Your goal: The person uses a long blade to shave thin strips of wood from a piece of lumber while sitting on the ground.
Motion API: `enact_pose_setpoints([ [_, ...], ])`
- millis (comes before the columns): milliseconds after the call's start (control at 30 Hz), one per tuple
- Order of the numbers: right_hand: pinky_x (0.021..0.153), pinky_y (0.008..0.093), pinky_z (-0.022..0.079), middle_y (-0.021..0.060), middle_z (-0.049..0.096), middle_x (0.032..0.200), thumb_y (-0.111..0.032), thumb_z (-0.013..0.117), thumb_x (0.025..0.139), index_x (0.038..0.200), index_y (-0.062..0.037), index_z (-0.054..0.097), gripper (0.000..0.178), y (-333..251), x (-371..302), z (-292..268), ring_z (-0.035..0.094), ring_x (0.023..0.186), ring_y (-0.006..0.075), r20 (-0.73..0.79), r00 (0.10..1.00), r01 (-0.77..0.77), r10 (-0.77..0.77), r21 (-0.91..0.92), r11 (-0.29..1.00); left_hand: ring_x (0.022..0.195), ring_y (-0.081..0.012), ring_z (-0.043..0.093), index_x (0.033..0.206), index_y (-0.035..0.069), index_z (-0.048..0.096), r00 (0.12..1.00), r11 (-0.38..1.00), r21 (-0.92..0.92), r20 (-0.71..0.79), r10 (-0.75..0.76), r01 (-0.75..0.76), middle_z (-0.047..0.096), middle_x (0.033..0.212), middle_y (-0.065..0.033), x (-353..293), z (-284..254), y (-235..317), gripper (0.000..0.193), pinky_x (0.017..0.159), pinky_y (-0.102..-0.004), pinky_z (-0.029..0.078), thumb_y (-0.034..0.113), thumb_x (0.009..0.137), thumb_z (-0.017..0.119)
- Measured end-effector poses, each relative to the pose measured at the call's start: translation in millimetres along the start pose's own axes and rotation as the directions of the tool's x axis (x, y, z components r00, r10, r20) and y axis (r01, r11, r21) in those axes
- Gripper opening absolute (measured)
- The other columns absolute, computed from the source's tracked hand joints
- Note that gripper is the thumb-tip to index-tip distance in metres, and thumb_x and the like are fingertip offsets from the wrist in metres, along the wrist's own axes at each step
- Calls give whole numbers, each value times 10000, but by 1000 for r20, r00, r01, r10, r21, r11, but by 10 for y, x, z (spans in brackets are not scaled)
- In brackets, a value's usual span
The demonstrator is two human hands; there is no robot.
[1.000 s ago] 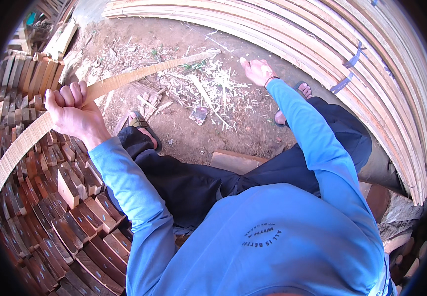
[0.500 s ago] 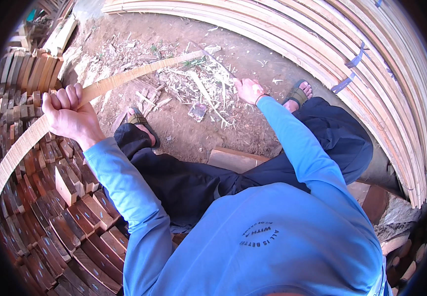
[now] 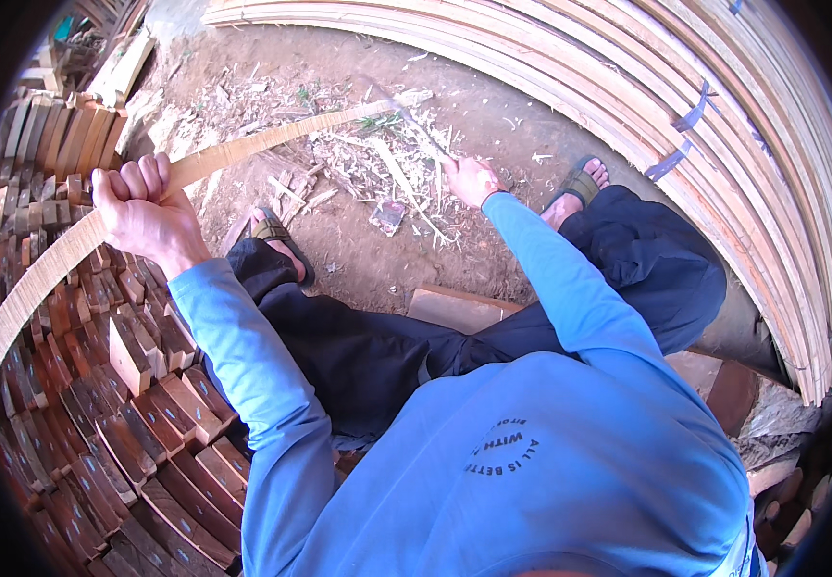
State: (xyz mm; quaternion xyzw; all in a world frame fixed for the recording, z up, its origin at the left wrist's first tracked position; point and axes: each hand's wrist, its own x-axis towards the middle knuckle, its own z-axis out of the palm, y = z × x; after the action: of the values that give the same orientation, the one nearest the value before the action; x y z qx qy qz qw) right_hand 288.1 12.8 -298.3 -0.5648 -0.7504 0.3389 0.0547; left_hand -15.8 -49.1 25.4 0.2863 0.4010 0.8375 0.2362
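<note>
My left hand (image 3: 147,207) is closed around a long, pale wooden strip (image 3: 243,146). The strip runs from the left rim of the picture to its far tip above the shavings on the ground. Around the lower end of a long, thin, dark blade (image 3: 418,128), my right hand (image 3: 473,181) is also closed. The blade slants away to the far left and passes close to the strip's far end; whether the two touch I cannot tell. Motion blurs its upper part, and my fingers hide its handle.
Stacked short brown wood pieces (image 3: 118,423) fill the left side. Long pale boards (image 3: 589,67) with blue ties curve along the far right. Wood shavings (image 3: 406,178) litter the ground between my sandalled feet. A wood block (image 3: 459,308) lies near my legs.
My right hand has moved a little left with the blade. My left hand and the strip have shifted slightly to the right.
</note>
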Motion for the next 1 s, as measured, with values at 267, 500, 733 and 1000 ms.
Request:
enact_pose_setpoints([
  [267,654,426,549,207,662,746,-435,362,972,810,46,662,590,-333,-112,-541,652,600,292,158,949,-301,275,181,936,494,-110,108,600,162,168,1000,1000,-21,-24,19,-19,124,527,24,70,-100,-6,468,487,-296,171,184,986,431],
  [500,362,247,215,-71,290,558,-631,390,974,842,-137,426,512,34,-120,-349,216,390,59,634,749,-662,191,727,182,510,-113,99,603,167,151,996,996,-91,90,-8,16,127,538,25,50,-76,13,461,508,-300,167,168,974,425],
  [733,658,444,521,197,646,763,-565,373,989,855,13,630,647,276,87,37,638,629,318,22,958,-288,288,87,954,509,-112,96,601,166,158,995,1000,-30,105,-4,7,124,531,27,-19,71,21,469,508,-300,174,174,981,432],
  [1000,913,486,503,285,664,1032,-484,371,998,1080,30,655,592,-109,-146,-637,640,1005,441,-51,990,-142,134,-243,960,501,-108,102,611,162,166,1000,999,46,-15,22,-21,117,533,31,12,52,17,455,495,-299,176,180,975,439],
])
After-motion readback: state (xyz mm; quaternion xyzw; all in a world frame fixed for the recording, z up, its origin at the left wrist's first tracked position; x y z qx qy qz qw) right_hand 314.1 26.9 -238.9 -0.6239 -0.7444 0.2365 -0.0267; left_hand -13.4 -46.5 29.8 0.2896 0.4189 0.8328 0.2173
